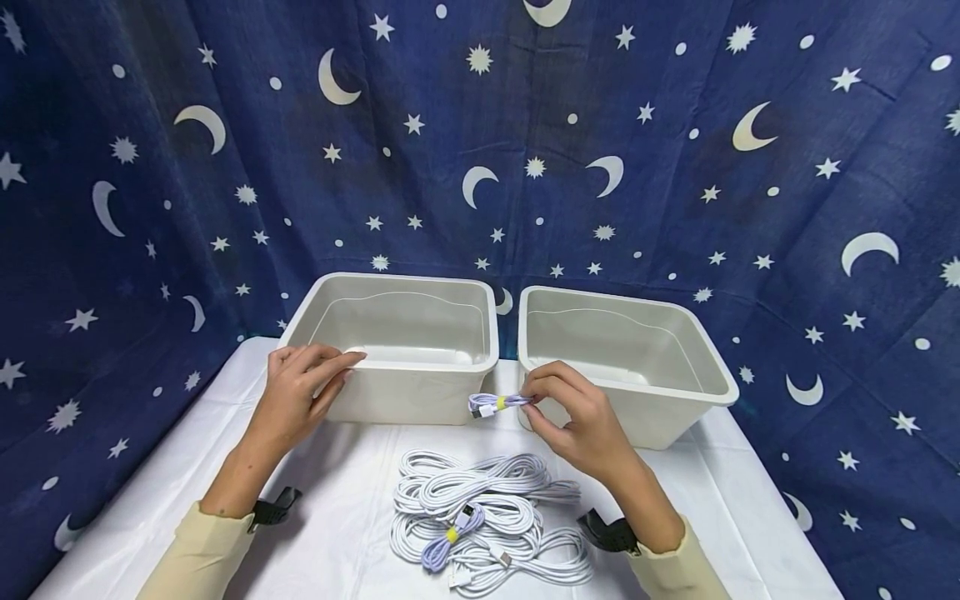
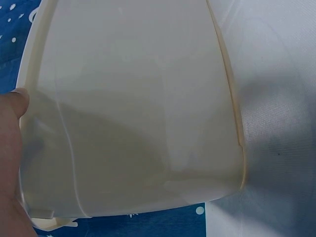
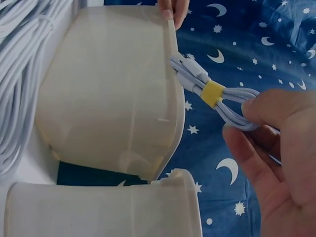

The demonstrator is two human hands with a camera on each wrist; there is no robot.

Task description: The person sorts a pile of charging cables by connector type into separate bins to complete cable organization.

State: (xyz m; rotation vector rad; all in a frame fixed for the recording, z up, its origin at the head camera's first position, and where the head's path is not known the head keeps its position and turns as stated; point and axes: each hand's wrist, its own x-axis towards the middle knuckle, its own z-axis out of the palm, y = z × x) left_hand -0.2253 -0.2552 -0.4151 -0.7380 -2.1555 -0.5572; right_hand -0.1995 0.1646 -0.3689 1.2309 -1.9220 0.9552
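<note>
My right hand (image 1: 577, 417) pinches one end of a small coiled USB cable (image 3: 237, 95), pale lilac with a yellow band. This cable is held up in front of the gap between two bins. Over at the left bin (image 1: 408, 396), my left hand (image 1: 296, 392) holds the front rim, thumb on the outer wall and fingers over the edge. Below, on the table, lies a pile of coiled white cables (image 1: 480, 483). A second lilac cable (image 1: 452, 537) with a yellow band rests on top of that pile.
The right bin (image 1: 682, 417) stands beside the left one, with a narrow gap between. Both are pale and open-topped on a white-covered table (image 1: 337, 517). A dark blue curtain (image 1: 450, 108) with moons and stars hangs behind and at the sides.
</note>
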